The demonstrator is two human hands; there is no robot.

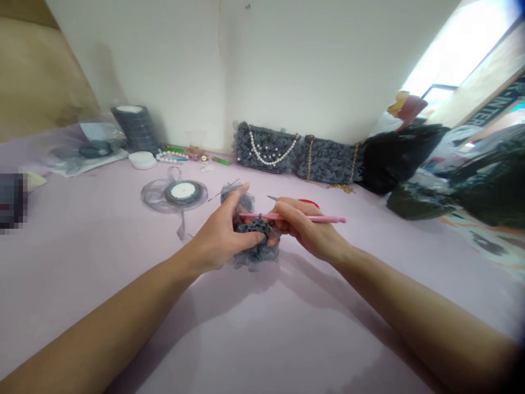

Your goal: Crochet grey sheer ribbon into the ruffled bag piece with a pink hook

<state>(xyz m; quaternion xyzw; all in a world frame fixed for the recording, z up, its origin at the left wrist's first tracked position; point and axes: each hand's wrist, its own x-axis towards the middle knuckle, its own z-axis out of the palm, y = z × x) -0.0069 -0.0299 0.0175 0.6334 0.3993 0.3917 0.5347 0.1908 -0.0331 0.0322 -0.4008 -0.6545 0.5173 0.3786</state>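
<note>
My left hand (223, 235) is closed around a small grey ruffled ribbon piece (254, 256), thumb and fingers pinching its top. My right hand (305, 227) grips a pink crochet hook (324, 219) that lies across the piece, its tip buried in the grey ribbon between the two hands. Both hands hover just above the pale pink surface (262, 334). A thin grey ribbon strand runs from the piece toward a ribbon spool (184, 192) at the left.
Two finished grey ribbon bags, one with a pearl strap (264, 148) and one with a gold chain (328, 160), lean on the back wall. A stack of grey spools (137, 127), beads and small tools (180, 154) lie at back left. Dark bags (410, 158) pile at right.
</note>
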